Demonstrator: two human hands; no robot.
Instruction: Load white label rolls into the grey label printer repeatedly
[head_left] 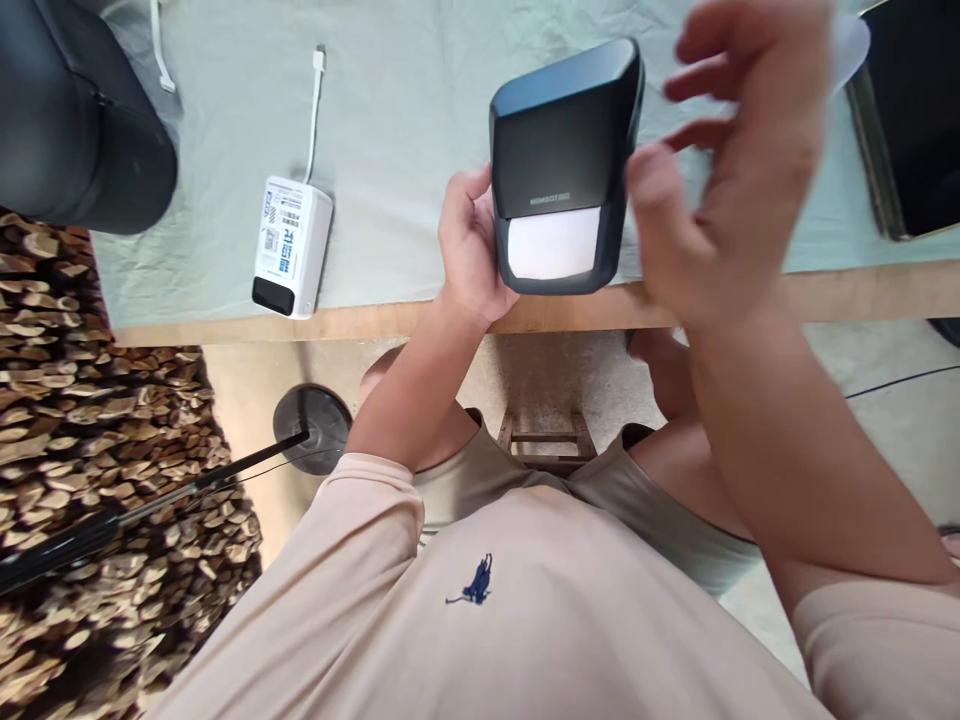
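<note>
The left hand (472, 245) grips a black, angular, hard-cased device (566, 150) by its left side, fingers clamped on it, and holds it up over the front edge of the worktop (390, 322), which is wooden and covered with a pale green cloth (397, 110). A smooth white panel (553, 245) shows at the device's lower end. The right hand (739, 190), blurred, is raised just beside the device's right side, fingers apart and curved; whether the thumb touches the casing I cannot tell. A pale, rounded piece (851, 50) shows partly behind this hand, near a dark-screened flat slab (919, 110). To the left lies a white, box-shaped block with a printed label (296, 245) and a short white cable (313, 125), near a large black rounded case (82, 130).
</note>
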